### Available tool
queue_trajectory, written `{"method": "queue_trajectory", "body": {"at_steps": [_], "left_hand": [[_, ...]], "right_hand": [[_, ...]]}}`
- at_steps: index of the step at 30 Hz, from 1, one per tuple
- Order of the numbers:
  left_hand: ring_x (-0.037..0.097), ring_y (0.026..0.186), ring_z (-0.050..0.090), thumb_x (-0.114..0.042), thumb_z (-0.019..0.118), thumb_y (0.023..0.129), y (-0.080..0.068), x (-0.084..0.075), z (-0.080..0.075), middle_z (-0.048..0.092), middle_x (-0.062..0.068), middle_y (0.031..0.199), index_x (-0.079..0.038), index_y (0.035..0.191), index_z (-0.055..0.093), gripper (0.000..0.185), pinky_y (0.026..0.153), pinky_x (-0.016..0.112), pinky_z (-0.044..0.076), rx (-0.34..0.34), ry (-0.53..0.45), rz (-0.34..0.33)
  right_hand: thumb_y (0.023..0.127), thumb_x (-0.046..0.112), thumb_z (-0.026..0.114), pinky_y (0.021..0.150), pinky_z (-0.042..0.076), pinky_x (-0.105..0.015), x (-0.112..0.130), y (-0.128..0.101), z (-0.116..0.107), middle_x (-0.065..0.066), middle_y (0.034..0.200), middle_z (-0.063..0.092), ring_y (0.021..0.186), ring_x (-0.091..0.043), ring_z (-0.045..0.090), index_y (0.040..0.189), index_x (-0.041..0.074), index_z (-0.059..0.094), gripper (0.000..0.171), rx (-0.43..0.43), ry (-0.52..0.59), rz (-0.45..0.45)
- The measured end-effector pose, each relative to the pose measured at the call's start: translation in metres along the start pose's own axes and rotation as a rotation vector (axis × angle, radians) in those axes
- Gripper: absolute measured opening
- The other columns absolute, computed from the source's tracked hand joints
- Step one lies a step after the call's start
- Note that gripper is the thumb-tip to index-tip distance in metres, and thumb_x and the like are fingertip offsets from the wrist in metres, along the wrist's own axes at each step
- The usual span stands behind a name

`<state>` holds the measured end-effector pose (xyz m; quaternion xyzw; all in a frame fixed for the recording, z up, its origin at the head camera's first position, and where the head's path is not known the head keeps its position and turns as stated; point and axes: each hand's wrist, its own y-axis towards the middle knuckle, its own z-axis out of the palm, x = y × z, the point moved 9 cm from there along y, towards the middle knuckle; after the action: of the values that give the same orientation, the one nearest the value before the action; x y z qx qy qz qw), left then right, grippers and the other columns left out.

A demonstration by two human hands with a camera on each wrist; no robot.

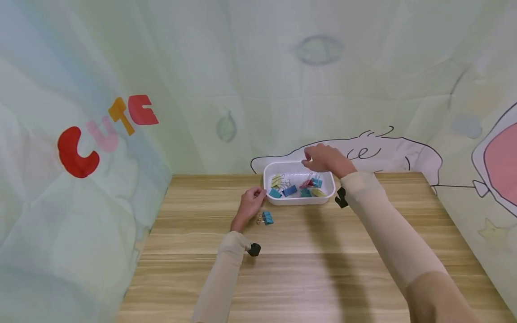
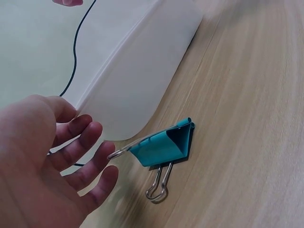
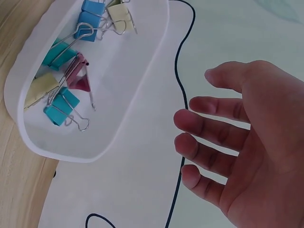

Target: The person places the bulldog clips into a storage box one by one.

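A white plastic tray [image 1: 299,202] stands at the back of the wooden table, holding several binder clips in blue, teal, yellow and red. At its left end my left hand [image 1: 251,204] pinches the rim between thumb and fingertips; the other fingers are loosely bent. Just in front of that hand lies a teal binder clip [image 2: 161,148] with silver wire handles, on the table outside the tray. My right hand [image 1: 324,158] hovers over the tray's back right side, its fingers [image 3: 211,130] spread and gently bent, with nothing in them.
Behind the tray hangs a printed cloth backdrop [image 1: 194,134], with more cloth at both sides. Black wrist devices show below each hand, one being the left wrist camera [image 1: 254,249]. The wooden tabletop [image 1: 291,278] stretches toward me.
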<state>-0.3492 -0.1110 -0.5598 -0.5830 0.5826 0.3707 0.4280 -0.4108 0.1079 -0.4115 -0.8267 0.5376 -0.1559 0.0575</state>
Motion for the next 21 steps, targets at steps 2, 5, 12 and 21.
{"method": "queue_trajectory", "body": {"at_steps": [2, 5, 12, 21], "left_hand": [[0.021, 0.086, 0.058, -0.024, 0.052, 0.11, 0.001, 0.001, 0.0, 0.067, 0.018, 0.101, -0.001, 0.108, 0.066, 0.027, 0.075, 0.031, 0.048, 0.0, 0.006, -0.003], [0.021, 0.086, 0.058, -0.024, 0.052, 0.109, 0.001, 0.002, 0.0, 0.067, 0.014, 0.098, -0.003, 0.107, 0.067, 0.026, 0.075, 0.03, 0.048, 0.0, 0.007, -0.011], [0.021, 0.086, 0.058, -0.025, 0.052, 0.109, 0.002, 0.003, -0.001, 0.067, 0.012, 0.098, -0.005, 0.105, 0.067, 0.025, 0.075, 0.029, 0.048, 0.001, 0.013, -0.029], [0.021, 0.088, 0.058, -0.024, 0.052, 0.11, 0.002, 0.002, 0.0, 0.067, 0.015, 0.101, -0.002, 0.109, 0.068, 0.027, 0.078, 0.031, 0.048, 0.006, 0.024, -0.025]], "right_hand": [[0.103, 0.034, 0.062, 0.079, 0.054, -0.044, 0.003, -0.001, 0.0, -0.011, 0.105, 0.065, 0.092, -0.03, 0.06, 0.12, 0.01, 0.063, 0.03, 0.008, -0.004, -0.009], [0.103, 0.034, 0.062, 0.076, 0.053, -0.041, 0.01, -0.003, 0.002, -0.01, 0.1, 0.065, 0.089, -0.029, 0.06, 0.118, 0.01, 0.064, 0.028, 0.014, -0.003, -0.032], [0.103, 0.033, 0.062, 0.071, 0.051, -0.037, 0.026, -0.007, 0.014, -0.007, 0.095, 0.065, 0.084, -0.026, 0.06, 0.112, 0.011, 0.066, 0.024, -0.002, 0.016, -0.084], [0.104, 0.039, 0.06, 0.064, 0.046, -0.035, 0.059, -0.009, 0.046, -0.001, 0.086, 0.064, 0.076, -0.02, 0.058, 0.106, 0.015, 0.067, 0.025, -0.012, -0.024, -0.151]]}}
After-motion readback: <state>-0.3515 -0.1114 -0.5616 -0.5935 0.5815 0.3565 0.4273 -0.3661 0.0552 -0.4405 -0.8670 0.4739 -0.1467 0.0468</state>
